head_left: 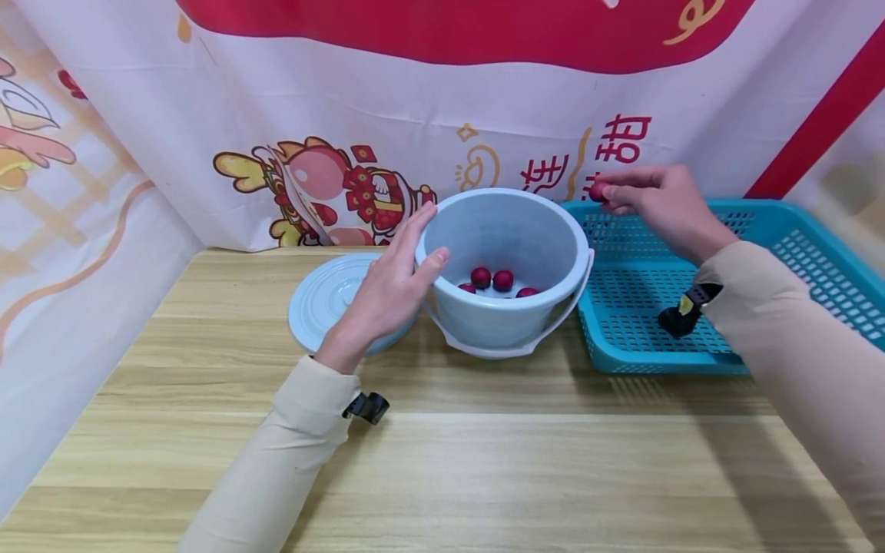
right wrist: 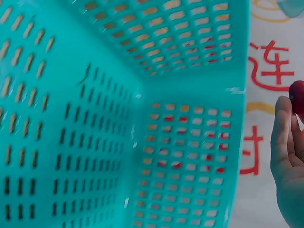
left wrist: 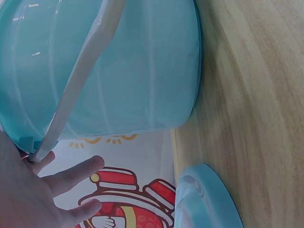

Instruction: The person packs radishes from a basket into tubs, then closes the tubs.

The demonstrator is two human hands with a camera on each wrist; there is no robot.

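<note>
A light blue bucket (head_left: pixel 510 315) with a white handle (head_left: pixel 498 349) stands upright on the table. Several dark red plums (head_left: pixel 503 280) lie on its bottom, some partly hidden by the front wall. My left hand (head_left: pixel 396 278) rests on the bucket's left rim, thumb over the edge and fingers stretched along the outside. In the right wrist view, another plum (right wrist: pixel 297 96) is pinched in the fingertips of my right hand (right wrist: pixel 289 156). That hand is raised above the back left corner of a teal perforated basket (head_left: pixel 650 358), right of the bucket.
The bucket's round blue lid (head_left: pixel 314 303) lies on the wooden table (head_left: pixel 442 468), left of the bucket and partly behind my left hand. A printed cloth (head_left: pixel 332 100) hangs close behind everything. The basket's left side stands close beside the bucket.
</note>
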